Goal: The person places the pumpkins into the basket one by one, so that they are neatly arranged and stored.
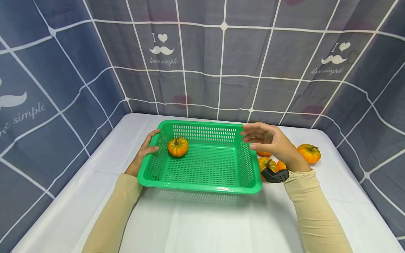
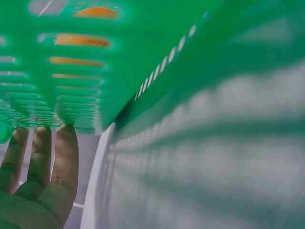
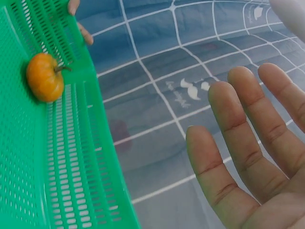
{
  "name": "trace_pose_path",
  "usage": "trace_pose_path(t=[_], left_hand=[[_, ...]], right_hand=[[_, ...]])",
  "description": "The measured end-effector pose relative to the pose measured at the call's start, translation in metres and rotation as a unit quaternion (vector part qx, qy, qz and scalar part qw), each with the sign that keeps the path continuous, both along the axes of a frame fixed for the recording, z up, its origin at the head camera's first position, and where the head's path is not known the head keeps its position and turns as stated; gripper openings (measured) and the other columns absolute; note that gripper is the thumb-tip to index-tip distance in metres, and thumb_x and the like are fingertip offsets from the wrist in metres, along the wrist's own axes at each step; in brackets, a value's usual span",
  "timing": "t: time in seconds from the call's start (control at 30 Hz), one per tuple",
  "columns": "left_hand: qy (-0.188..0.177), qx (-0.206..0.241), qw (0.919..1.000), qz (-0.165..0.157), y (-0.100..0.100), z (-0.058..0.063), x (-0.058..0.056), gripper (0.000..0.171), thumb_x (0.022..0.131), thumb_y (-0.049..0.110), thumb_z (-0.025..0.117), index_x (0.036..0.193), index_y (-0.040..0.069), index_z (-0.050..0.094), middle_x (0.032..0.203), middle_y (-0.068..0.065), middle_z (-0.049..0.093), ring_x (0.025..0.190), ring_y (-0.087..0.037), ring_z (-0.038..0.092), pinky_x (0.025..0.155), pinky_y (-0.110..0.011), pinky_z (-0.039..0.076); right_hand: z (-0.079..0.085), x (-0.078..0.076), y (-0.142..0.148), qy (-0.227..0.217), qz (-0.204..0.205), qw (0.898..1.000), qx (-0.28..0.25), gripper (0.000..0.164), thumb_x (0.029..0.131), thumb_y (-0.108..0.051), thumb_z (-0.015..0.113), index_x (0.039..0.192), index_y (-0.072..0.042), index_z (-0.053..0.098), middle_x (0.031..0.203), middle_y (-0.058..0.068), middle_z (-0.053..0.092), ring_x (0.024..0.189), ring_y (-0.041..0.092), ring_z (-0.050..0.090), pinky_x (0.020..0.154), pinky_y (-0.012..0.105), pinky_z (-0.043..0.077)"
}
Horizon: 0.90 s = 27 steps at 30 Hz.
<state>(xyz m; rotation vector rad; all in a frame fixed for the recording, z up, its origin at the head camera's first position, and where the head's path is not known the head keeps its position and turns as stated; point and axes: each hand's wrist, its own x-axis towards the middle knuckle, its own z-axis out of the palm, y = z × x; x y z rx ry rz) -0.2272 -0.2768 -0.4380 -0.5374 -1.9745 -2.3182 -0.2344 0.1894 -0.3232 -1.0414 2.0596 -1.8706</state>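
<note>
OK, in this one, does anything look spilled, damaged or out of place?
Nothing stands out. The green slotted basket shows no visible damage, one mini pumpkin sits inside near its left end, and the other mini pumpkins lie to its right on the white table.

One green basket (image 1: 199, 187); at least five pumpkins (image 1: 178, 147); two hands (image 1: 142, 153) (image 1: 273, 142).

The right hand (image 1: 270, 140) and black wristband (image 1: 274, 175) partly cover pumpkins (image 1: 267, 163) beside the green basket (image 1: 199, 188), leaving their number unclear. Both sleeves (image 1: 313, 207) run off the bottom edge. From the left wrist, the basket hides most of an orange shape (image 2: 83, 41); the white tablecloth (image 2: 214, 186) is blurred.
</note>
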Motion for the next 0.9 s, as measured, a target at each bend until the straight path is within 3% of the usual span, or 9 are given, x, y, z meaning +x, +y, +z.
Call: trace_pose_path(t=[0.17, 0.37, 0.5, 0.73, 0.9], left_hand=[[0.013, 0.007, 0.9999, -0.001, 0.000, 0.000, 0.000, 0.065, 0.096, -0.004, 0.040, 0.158, 0.016, 0.041, 0.155, -0.009, 0.042, 0.133, -0.015, 0.052, 0.103, -0.024, 0.051], [0.010, 0.009, 0.9999, -0.001, 0.001, 0.000, 0.000, 0.064, 0.096, -0.003, 0.039, 0.157, 0.017, 0.042, 0.155, -0.008, 0.043, 0.134, -0.015, 0.052, 0.103, -0.024, 0.051], [0.000, 0.005, 1.0000, -0.002, 0.001, 0.002, 0.001, 0.065, 0.097, -0.003, 0.039, 0.158, 0.017, 0.040, 0.159, -0.013, 0.035, 0.135, -0.015, 0.051, 0.102, -0.024, 0.051], [-0.014, -0.009, 0.9999, -0.002, 0.002, 0.004, 0.003, 0.067, 0.096, -0.001, 0.039, 0.160, 0.016, 0.036, 0.168, -0.026, 0.019, 0.141, -0.017, 0.042, 0.107, -0.022, 0.047], [-0.016, -0.005, 0.9998, -0.003, 0.002, 0.005, 0.003, 0.066, 0.096, 0.000, 0.039, 0.160, 0.018, 0.037, 0.168, -0.025, 0.019, 0.141, -0.018, 0.043, 0.106, -0.023, 0.048]], right_hand=[[-0.004, 0.001, 0.010, 0.004, -0.004, 1.000, -0.002, 0.051, 0.096, 0.014, 0.068, 0.141, -0.010, 0.069, 0.127, 0.010, 0.074, 0.115, 0.020, 0.072, 0.100, 0.031, 0.058], [-0.007, 0.002, 0.020, 0.005, -0.011, 1.000, -0.015, 0.049, 0.096, 0.016, 0.067, 0.139, -0.007, 0.070, 0.124, 0.007, 0.075, 0.113, 0.022, 0.072, 0.098, 0.029, 0.059], [-0.011, 0.002, 0.026, 0.013, -0.011, 0.999, -0.031, 0.050, 0.094, 0.020, 0.065, 0.138, -0.004, 0.070, 0.122, 0.007, 0.076, 0.112, 0.020, 0.073, 0.097, 0.028, 0.059], [-0.017, 0.003, 0.039, 0.018, -0.028, 0.999, -0.036, 0.053, 0.094, 0.022, 0.062, 0.136, -0.009, 0.073, 0.122, 0.005, 0.076, 0.112, 0.018, 0.073, 0.095, 0.025, 0.058], [-0.021, 0.006, 0.052, 0.029, -0.049, 0.998, -0.030, 0.051, 0.095, 0.022, 0.063, 0.135, -0.006, 0.072, 0.121, 0.003, 0.077, 0.109, 0.015, 0.074, 0.089, 0.023, 0.060]])
